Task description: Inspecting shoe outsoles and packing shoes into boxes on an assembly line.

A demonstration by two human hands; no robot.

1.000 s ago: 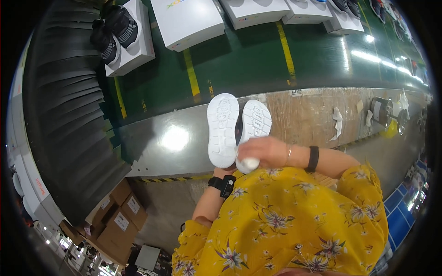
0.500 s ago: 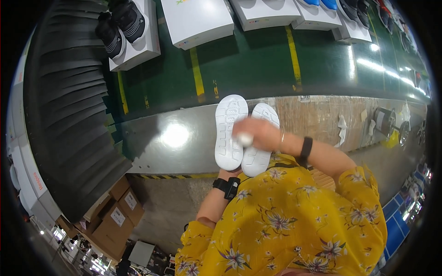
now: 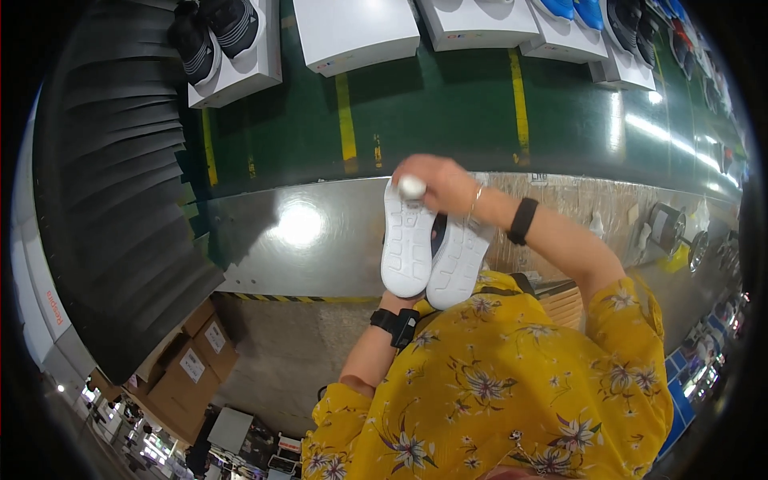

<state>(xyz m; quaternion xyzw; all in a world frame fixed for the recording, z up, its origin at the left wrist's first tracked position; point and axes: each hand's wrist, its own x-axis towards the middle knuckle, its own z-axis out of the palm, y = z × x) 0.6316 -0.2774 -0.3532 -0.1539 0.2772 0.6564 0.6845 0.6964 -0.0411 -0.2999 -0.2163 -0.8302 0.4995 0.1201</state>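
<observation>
R hand [image 3: 444, 184] is pinching a white wad [image 3: 411, 188] at the fingertips, on or just over the far end of the L shoe [image 3: 406, 260]; from my feed can't tell if it's actually touching. L hand [image 3: 404, 302] is mostly hidden under the near ends, so can't tell if it's gripping or just propping. Both shoes [image 3: 460, 268] are soles up, side by side, over the near edge of the metal ledge [image 3: 336, 248]. Step in hand, my guess: wiping the soles, L one under the wad. IMO next move calls for firm support from below, w/ the wad pressed flat along the tread & bare fingers kept off the white. Other stuff, rel. to ledge: green belt [image 3: 440, 112] just beyond it, w/ white boxes [image 3: 356, 40] across the belt; black sneakers [image 3: 228, 28] on the far-L box, blue pair [image 3: 572, 10] farther R. Black flaps [image 3: 120, 200] at its L end, cartons [image 3: 180, 372] below its near L side, brown cardboard [image 3: 552, 216] over its R part, roll holder [image 3: 664, 228] toward its R end. In the way: R hand blocks my view of the far ends, & the yellow top [image 3: 512, 384] crowds the ledge's near side, so elbow room's tight.
</observation>
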